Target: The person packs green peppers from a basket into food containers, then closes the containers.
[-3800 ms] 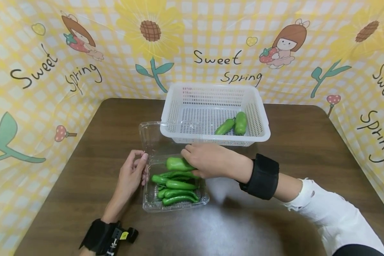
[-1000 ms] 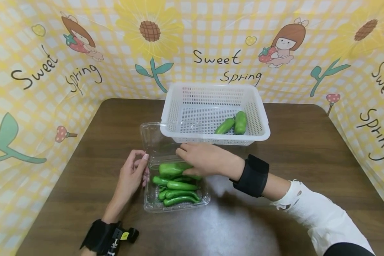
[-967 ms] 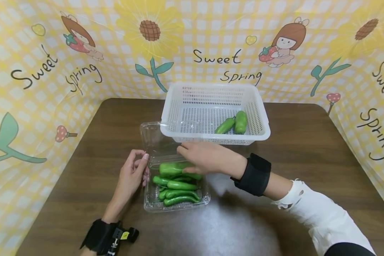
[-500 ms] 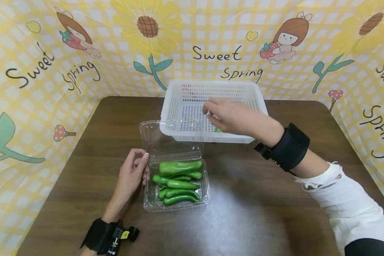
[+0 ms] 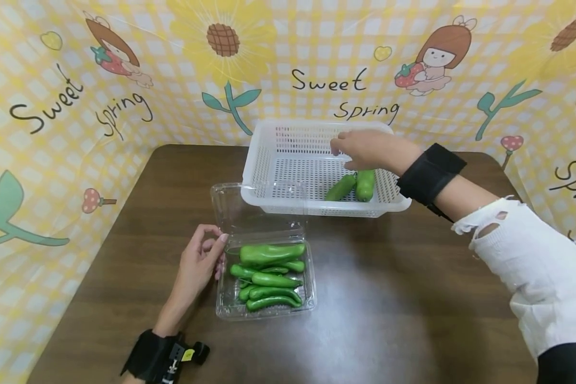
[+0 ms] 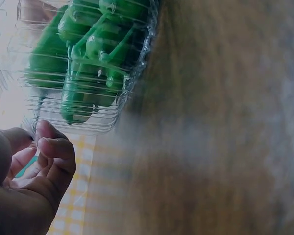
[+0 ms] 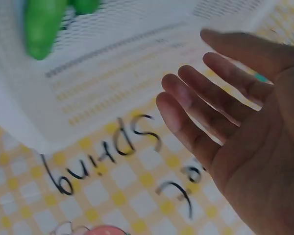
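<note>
My left hand pinches the left edge of a clear plastic clamshell box between thumb and fingers; the left wrist view shows this grip close up. A large green pepper lies across the back of the box. Several slim green chili peppers lie in front of it. My right hand hangs over the right part of a white plastic basket, holding nothing, its fingers spread apart in the right wrist view. Below it, two green peppers rest in the basket.
The raised clear lid leans back against the basket's front left. A brown wooden table carries everything. Yellow checked cloth with printed flowers and lettering stands behind and at both sides.
My right hand has let go of the large pepper in the box, then moved up and right to above the basket. My left hand has stayed at the box's edge.
</note>
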`<act>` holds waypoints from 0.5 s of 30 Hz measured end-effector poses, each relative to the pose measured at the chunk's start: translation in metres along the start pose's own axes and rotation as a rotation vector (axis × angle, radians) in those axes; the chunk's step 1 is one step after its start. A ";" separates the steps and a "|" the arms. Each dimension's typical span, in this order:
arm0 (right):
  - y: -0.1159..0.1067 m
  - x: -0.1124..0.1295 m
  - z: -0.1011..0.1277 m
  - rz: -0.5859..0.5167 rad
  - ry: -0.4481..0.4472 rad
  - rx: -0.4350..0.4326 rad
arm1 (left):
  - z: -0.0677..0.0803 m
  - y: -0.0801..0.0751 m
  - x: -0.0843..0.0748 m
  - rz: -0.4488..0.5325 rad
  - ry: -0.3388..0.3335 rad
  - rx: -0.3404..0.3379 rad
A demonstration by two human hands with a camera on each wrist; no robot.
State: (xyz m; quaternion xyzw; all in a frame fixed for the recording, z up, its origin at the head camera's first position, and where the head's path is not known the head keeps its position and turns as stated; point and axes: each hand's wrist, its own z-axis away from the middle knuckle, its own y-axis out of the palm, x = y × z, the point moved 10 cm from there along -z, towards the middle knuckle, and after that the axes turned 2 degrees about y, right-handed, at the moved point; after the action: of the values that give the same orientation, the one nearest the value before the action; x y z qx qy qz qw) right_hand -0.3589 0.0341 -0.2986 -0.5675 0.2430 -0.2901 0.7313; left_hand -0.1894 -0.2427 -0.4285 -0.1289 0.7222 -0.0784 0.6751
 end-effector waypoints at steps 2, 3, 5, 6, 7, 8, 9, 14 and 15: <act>0.014 -0.005 -0.007 0.009 0.006 0.057 | 0.000 0.000 0.000 0.006 0.002 -0.002; 0.021 -0.006 -0.009 0.017 0.006 0.083 | 0.001 0.000 -0.001 0.009 0.004 -0.001; 0.035 -0.010 -0.014 0.039 0.006 0.128 | 0.001 0.001 -0.001 0.016 0.006 0.001; 0.042 -0.010 -0.016 0.052 0.003 0.146 | 0.001 0.001 -0.001 0.018 0.007 0.001; 0.047 -0.012 -0.017 0.063 0.002 0.159 | 0.001 0.001 -0.001 0.021 0.008 0.001; 0.052 -0.013 -0.019 0.073 0.002 0.168 | 0.001 0.001 -0.001 0.024 0.008 0.002; 0.055 -0.013 -0.020 0.082 -0.003 0.177 | 0.000 0.000 -0.001 0.025 0.009 0.002; 0.067 -0.010 -0.026 0.096 -0.031 0.193 | 0.001 -0.002 0.001 0.020 0.000 -0.002; 0.069 -0.009 -0.028 0.094 -0.034 0.196 | 0.001 -0.002 0.001 0.017 -0.002 -0.002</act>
State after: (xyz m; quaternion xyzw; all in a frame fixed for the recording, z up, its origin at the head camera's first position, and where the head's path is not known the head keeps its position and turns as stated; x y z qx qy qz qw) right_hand -0.3740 0.0343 -0.3716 -0.4861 0.2272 -0.2681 0.8001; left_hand -0.1886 -0.2450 -0.4290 -0.1235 0.7226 -0.0716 0.6763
